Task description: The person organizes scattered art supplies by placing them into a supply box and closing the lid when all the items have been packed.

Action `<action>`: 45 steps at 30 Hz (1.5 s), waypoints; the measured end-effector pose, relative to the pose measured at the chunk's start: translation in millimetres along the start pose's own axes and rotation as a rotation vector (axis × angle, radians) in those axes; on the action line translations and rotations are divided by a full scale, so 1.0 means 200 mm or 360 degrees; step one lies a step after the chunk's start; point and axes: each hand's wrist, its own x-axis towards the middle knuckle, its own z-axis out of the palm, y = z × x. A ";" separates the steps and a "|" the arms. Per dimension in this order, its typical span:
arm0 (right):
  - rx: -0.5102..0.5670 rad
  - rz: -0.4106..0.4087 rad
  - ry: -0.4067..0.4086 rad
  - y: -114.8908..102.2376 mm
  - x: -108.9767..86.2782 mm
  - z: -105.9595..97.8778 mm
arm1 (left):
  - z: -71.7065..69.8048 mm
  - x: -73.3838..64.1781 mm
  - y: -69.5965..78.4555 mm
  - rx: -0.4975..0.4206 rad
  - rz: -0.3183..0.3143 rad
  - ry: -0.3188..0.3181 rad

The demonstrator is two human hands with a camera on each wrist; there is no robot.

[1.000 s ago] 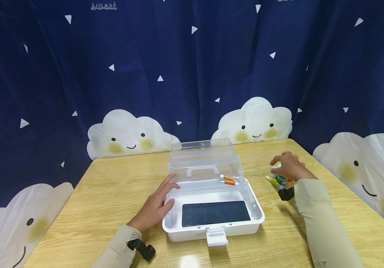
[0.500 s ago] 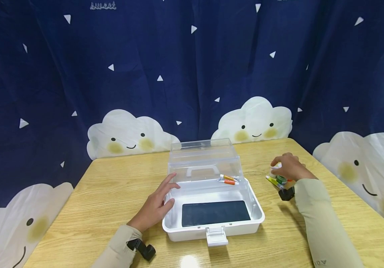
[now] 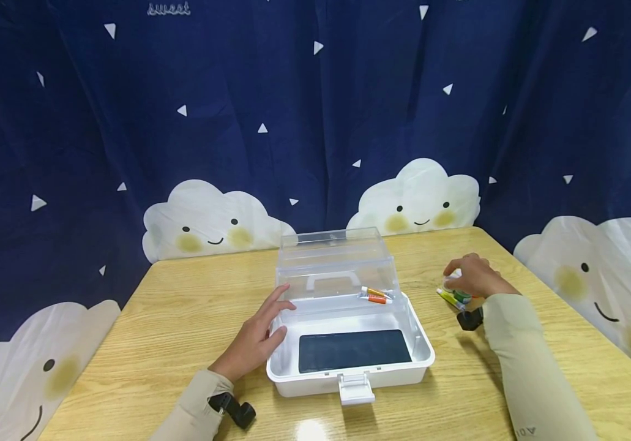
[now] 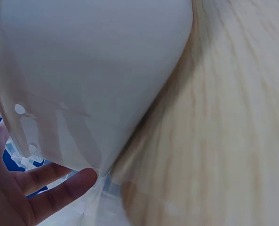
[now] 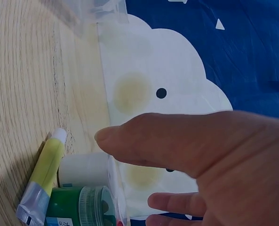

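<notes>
**left hand (image 3: 254,343) at the white box (image 3: 309,388), right hand (image 3: 476,277) over the white jar (image 5: 85,168)**

at the left, on the wooden surface (image 3: 183,343), the left hand lies along the box's left side, fingers spread and relaxed, thumb and index reaching over the rim. it grips nothing; it seems to be there to steady the box.

next comes the box itself, its clear lid (image 3: 332,252) raised behind and its latch (image 3: 356,390) hanging at the front. a dark panel (image 3: 354,351) lies flat on its floor. at the back right an orange-yellow tube (image 3: 374,292) and a red-orange tube (image 3: 377,300) lie close together; whether they rest in a tray or against the lid, i cannot tell.

at the far right, well apart from the box, stands the white jar, with a green jar (image 5: 66,203) just beside it and a yellow tube (image 5: 45,172) lying by both. the right hand arches above them, thumb and fingers parted about the white jar's top. the wrist view shows no firm grip; contact is unclear.

the step in hand looks like picking up one of these small items, probably the white jar. the next move would call for bringing thumb and fingers together on it, lifting it straight up so the green jar and yellow tube aren't knocked, then carrying it left to the box.
</notes>
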 end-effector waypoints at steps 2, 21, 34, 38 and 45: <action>-0.0005 0.0007 -0.0012 0.00 0.01 0.01 | 0.00 0.00 0.00 -0.0003 -0.0001 0.0000; 0.0009 -0.0063 -0.0126 -0.02 -0.01 0.02 | 0.00 0.00 0.00 0.0013 -0.0012 -0.0001; 0.0020 0.0064 -0.0215 -0.04 -0.02 0.03 | 0.00 0.00 0.01 0.0006 0.0002 -0.0002; 0.0007 0.0075 -0.0205 -0.04 -0.02 0.04 | 0.00 0.00 0.00 0.0009 0.0011 -0.0003; -0.0031 0.0066 -0.0178 -0.03 -0.01 0.05 | 0.00 0.00 0.00 0.0005 0.0006 -0.0003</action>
